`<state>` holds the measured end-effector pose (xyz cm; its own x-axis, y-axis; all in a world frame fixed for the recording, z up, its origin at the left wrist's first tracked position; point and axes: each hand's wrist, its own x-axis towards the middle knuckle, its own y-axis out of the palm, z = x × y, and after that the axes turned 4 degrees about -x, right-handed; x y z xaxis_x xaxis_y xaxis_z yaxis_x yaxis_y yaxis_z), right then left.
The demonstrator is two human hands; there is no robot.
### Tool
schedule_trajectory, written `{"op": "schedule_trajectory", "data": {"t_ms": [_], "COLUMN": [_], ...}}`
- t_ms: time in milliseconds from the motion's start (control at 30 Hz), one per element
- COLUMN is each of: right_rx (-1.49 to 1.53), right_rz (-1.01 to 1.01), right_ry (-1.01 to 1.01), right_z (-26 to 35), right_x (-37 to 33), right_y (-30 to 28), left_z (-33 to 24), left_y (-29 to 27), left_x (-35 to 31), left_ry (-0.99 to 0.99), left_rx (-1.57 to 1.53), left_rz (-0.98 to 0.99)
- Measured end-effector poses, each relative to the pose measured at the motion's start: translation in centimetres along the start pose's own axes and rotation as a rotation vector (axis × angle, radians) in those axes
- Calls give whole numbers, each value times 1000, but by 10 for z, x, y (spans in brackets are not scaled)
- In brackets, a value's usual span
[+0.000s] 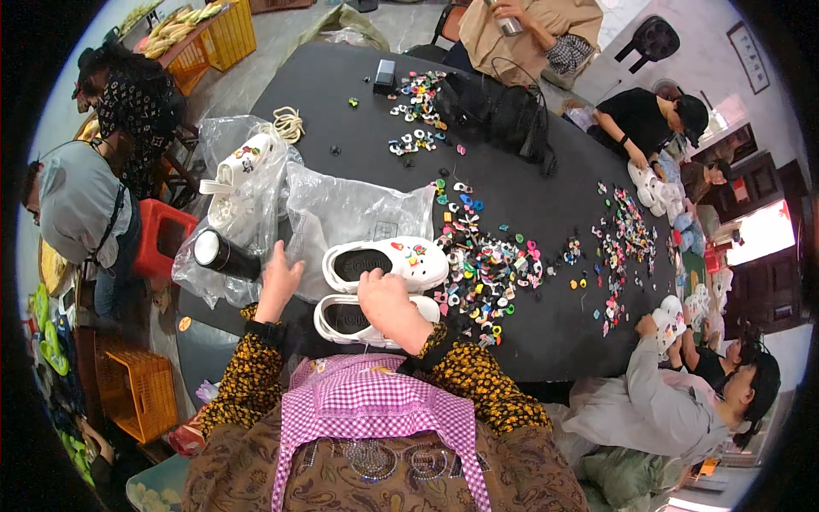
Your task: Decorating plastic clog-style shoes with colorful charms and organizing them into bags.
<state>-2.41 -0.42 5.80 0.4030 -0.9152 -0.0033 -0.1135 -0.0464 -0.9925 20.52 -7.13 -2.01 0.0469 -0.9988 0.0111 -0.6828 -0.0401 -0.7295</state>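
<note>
Two white clogs lie side by side on the black table in front of me, toes to the right. The farther clog (420, 261) has colourful charms on its toe. My right hand (394, 309) is over the nearer clog (343, 321), covering much of its upper; its fingers are curled together near the gap between the shoes, and what they hold, if anything, is hidden. Left of the shoes, my left hand (280, 282) is raised with fingers apart and nothing in it. A dark cylinder with a white top (225, 253) lies close to that hand.
A clear plastic bag (358, 200) lies beyond the clogs; another holds a charm-decorated white clog (247, 160). Loose colourful charms (490, 269) are heaped to the right. A black mesh bag (495, 119) and a coil of cord (288, 125) lie farther back. Other people sit around the table.
</note>
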Motion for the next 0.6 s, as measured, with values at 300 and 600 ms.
{"op": "schedule_trajectory", "data": {"t_ms": [300, 600], "right_rx": [120, 68], "right_rz": [112, 39], "right_ry": [11, 109], "right_z": [-34, -76], "right_x": [-13, -60], "right_y": [-35, -54], "left_z": [-17, -85], "left_y": [-8, -45], "left_x": [5, 14], "left_ry": [-63, 51], "left_rx": [-239, -581], "left_rz": [-40, -306]}}
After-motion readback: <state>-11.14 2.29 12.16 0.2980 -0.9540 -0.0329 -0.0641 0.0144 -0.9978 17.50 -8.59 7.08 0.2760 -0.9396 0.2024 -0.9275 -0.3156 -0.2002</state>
